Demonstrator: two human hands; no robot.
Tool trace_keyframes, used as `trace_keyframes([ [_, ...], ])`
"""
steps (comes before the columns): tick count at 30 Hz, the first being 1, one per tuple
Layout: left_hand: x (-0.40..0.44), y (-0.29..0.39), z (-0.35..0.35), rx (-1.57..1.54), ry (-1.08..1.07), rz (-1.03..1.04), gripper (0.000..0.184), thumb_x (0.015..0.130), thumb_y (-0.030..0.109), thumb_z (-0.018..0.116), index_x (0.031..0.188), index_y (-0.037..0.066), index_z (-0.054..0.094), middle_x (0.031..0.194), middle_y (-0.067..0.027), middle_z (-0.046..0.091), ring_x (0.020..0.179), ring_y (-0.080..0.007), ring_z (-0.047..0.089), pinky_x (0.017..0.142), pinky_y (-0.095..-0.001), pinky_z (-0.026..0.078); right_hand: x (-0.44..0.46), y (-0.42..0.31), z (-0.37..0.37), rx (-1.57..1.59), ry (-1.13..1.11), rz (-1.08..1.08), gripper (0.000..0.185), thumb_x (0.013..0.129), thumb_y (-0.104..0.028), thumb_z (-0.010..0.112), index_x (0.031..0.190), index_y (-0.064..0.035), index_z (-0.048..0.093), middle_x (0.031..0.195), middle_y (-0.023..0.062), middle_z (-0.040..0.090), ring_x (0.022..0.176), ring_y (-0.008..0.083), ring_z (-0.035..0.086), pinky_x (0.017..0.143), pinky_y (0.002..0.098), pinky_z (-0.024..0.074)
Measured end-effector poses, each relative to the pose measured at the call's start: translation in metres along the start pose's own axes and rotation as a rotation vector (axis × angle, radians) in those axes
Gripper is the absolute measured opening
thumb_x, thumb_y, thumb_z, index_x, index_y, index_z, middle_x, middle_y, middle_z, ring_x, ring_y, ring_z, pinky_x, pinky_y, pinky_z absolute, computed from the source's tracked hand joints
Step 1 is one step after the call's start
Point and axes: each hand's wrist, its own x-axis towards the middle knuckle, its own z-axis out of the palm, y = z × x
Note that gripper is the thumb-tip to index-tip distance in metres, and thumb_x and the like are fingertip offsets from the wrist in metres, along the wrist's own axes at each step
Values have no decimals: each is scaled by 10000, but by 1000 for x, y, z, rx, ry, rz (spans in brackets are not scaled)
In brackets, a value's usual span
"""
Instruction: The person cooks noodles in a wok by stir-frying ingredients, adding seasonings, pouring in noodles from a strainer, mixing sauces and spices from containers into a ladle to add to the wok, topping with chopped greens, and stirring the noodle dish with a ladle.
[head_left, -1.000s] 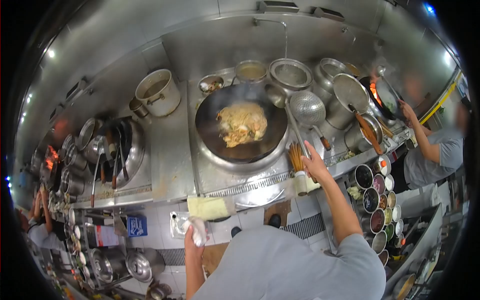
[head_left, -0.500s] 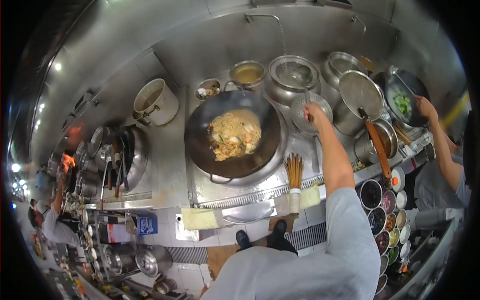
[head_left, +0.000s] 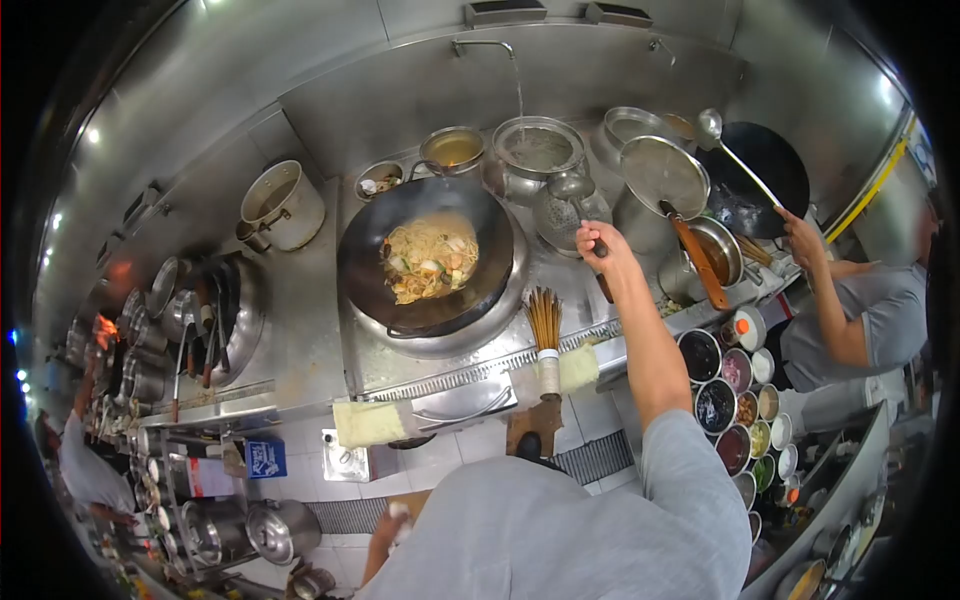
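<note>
My right hand (head_left: pixel 606 246) is closed around the handle of a metal ladle. The ladle's bowl (head_left: pixel 571 186) is over a perforated strainer (head_left: pixel 556 218), just in front of the water pot (head_left: pixel 538 172). Low in the view, my left hand (head_left: pixel 386 532) hangs by my side, closed on what looks like a white cloth (head_left: pixel 400 511); its fingers show only in part. Left of the ladle, a large black wok (head_left: pixel 365 287) sits on the burner, holding noodles (head_left: pixel 425 262) with pale and green pieces.
Water runs from a tap (head_left: pixel 485 43) into the pot. A bamboo brush (head_left: pixel 545 325) and folded cloths (head_left: pixel 372 424) lie along the front edge. Seasoning tubs (head_left: pixel 715 405) stand at right. Beside them a co-worker (head_left: pixel 860 310) holds a ladle by another wok (head_left: pixel 765 175).
My right hand has drawn the ladle out of the water pot towards me. My left hand has come into view. The co-worker's ladle is raised, and the greens no longer show in that wok.
</note>
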Motion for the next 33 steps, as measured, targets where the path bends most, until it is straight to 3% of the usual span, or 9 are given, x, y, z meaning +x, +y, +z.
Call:
trace_keyframes([
  [6,42,91,-83,-556,295,-364,371,858,321,673,1078,34,589,861,-76,636,740,-179,607,637,-320,500,-49,44,-35,-350,179,26,111,916,-85,497,824,-49,446,576,10,466,445,112,451,385,250,361],
  [8,28,73,-82,-559,256,-380,393,853,315,682,1105,32,577,882,-78,634,745,-176,606,637,-324,501,-89,79,-20,-1563,598,-261,340,884,-107,547,1196,5,470,623,78,539,418,150,482,362,298,382],
  [11,-14,40,-61,-652,167,-398,412,850,270,685,1163,45,539,942,-83,614,763,-179,601,638,-340,514,-91,124,-73,-1460,595,-471,678,870,-140,568,1466,-63,252,669,138,587,389,184,485,347,349,387],
  [15,-102,-33,-16,-634,-67,-611,331,847,178,667,1133,68,543,901,-62,608,740,-157,580,595,-332,501,-46,148,-171,-2054,660,-798,779,875,-165,581,1522,-203,147,864,286,642,759,410,647,688,496,507],
  [19,-171,-69,13,-669,-81,-673,295,844,195,674,1082,57,567,866,-51,617,736,-150,579,601,-332,490,-82,180,-157,-2198,774,-300,777,874,-81,497,1526,-242,106,1030,289,636,993,417,629,887,502,477],
  [27,-232,-103,82,-557,41,-594,271,849,252,689,994,35,619,837,-33,634,737,-144,583,645,-329,480,-151,181,-202,-2084,716,-418,756,838,-102,493,1510,-256,181,1030,322,619,966,471,610,875,539,457],
  [28,-238,-85,91,-1174,109,40,272,850,260,691,983,32,626,834,-31,636,737,-143,583,651,-329,479,-151,180,-200,-1980,718,-545,746,835,-123,513,1504,-236,202,1022,330,619,970,474,607,879,540,452],
  [29,-232,-95,97,-465,-47,-515,267,852,254,687,994,37,624,838,-30,634,740,-144,584,654,-328,481,-160,184,-192,-1952,723,-602,761,819,-145,555,1498,-193,215,1010,346,612,897,477,625,823,513,484],
  [33,-200,-21,81,-490,-83,-501,254,861,230,669,1040,58,615,854,-27,629,750,-150,588,666,-323,492,-183,183,-159,-1461,398,-505,569,862,-141,572,1386,-122,353,827,191,610,678,311,644,556,413,518],
])
